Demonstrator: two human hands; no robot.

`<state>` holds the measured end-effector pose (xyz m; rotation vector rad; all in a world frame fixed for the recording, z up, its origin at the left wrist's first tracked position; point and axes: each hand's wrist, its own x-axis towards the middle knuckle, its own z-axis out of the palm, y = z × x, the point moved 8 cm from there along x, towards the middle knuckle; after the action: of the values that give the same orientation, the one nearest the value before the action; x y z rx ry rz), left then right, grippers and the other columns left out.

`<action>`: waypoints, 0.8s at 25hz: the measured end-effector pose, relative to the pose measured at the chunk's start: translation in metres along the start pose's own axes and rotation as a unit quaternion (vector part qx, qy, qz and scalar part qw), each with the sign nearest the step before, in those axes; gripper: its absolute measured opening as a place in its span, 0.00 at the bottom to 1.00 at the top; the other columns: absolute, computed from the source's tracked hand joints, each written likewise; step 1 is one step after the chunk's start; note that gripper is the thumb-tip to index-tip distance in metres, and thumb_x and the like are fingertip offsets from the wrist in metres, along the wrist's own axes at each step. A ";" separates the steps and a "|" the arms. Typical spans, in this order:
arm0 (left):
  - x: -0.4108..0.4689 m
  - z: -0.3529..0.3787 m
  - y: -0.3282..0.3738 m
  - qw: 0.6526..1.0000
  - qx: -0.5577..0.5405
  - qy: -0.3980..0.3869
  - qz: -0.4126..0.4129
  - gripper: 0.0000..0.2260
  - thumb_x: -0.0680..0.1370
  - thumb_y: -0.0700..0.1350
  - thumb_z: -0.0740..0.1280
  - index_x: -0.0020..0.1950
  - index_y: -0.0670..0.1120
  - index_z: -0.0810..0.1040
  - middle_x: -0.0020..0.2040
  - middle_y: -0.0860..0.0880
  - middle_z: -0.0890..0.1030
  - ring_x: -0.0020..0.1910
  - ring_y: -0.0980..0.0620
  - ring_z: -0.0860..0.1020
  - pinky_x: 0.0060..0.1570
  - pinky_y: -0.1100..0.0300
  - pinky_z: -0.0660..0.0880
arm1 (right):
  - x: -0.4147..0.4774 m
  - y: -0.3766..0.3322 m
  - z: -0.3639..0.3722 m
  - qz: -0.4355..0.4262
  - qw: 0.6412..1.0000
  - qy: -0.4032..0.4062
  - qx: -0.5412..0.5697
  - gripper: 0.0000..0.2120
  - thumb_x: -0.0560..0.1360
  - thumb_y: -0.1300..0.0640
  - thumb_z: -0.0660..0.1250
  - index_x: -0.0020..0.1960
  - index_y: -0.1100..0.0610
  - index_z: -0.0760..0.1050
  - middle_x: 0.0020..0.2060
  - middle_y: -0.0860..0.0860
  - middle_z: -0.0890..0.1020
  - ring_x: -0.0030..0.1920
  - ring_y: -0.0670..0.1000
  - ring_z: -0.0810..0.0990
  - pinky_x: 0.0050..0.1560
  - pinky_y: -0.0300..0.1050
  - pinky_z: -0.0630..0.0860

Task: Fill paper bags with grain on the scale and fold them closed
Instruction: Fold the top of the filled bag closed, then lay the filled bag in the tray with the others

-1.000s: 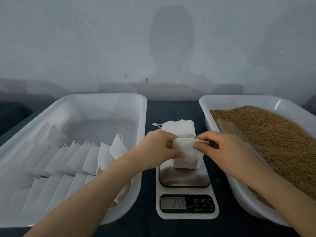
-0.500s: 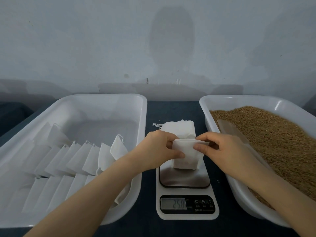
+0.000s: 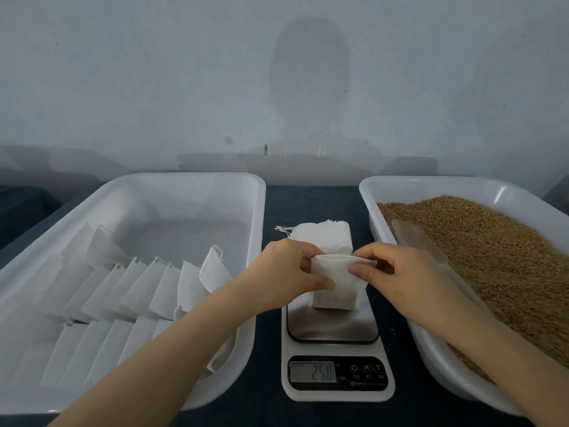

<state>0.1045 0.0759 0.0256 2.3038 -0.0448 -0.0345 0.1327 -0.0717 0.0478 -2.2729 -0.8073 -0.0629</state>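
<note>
A small white paper bag stands upright on the steel plate of a white kitchen scale, whose display reads 25.0. My left hand pinches the bag's top left edge. My right hand pinches the top right edge, thumb on the front of the paper. Brown grain fills the white tray on the right, with a pale flat scoop lying in it. A stack of empty bags lies just behind the scale.
On the left, a large white tray holds several folded white bags in rows along its near half. The dark table runs between the trays. A pale wall stands close behind.
Both hands keep their pinch on the bag's top. The scale reading went from 25.9 to 25.0. Little else moved.
</note>
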 end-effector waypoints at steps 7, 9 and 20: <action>-0.003 0.004 0.008 0.999 -0.012 0.010 0.044 0.11 0.71 0.51 0.74 0.52 0.57 0.81 0.39 0.62 0.79 0.38 0.65 0.77 0.37 0.76 0.70 | -0.004 -0.015 -0.004 -0.051 0.998 0.015 0.021 0.05 0.73 0.56 0.70 0.46 0.48 0.81 0.34 0.40 0.80 0.40 0.37 0.77 0.40 0.25 0.69; -0.004 0.003 0.012 0.998 -0.018 0.033 0.054 0.03 0.74 0.49 0.72 0.45 0.52 0.84 0.31 0.59 0.76 0.31 0.62 0.73 0.33 0.72 0.68 | -0.006 -0.023 -0.008 -0.074 0.997 0.028 0.024 0.05 0.73 0.56 0.69 0.47 0.48 0.81 0.34 0.39 0.80 0.39 0.37 0.77 0.39 0.24 0.69; -0.046 -0.175 -0.049 0.930 -0.029 0.354 -0.090 0.10 0.75 0.45 0.68 0.39 0.39 0.80 0.32 0.42 0.79 0.32 0.46 0.82 0.37 0.52 0.82 | -0.003 -0.006 -0.026 -0.017 0.986 0.129 0.107 0.16 0.72 0.45 0.59 0.54 0.50 0.77 0.40 0.44 0.82 0.42 0.40 0.80 0.44 0.34 0.76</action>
<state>0.0662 0.2404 0.1072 2.1267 0.5296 0.6896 0.1317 -0.0860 0.0704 -1.9985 -0.6808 -0.2684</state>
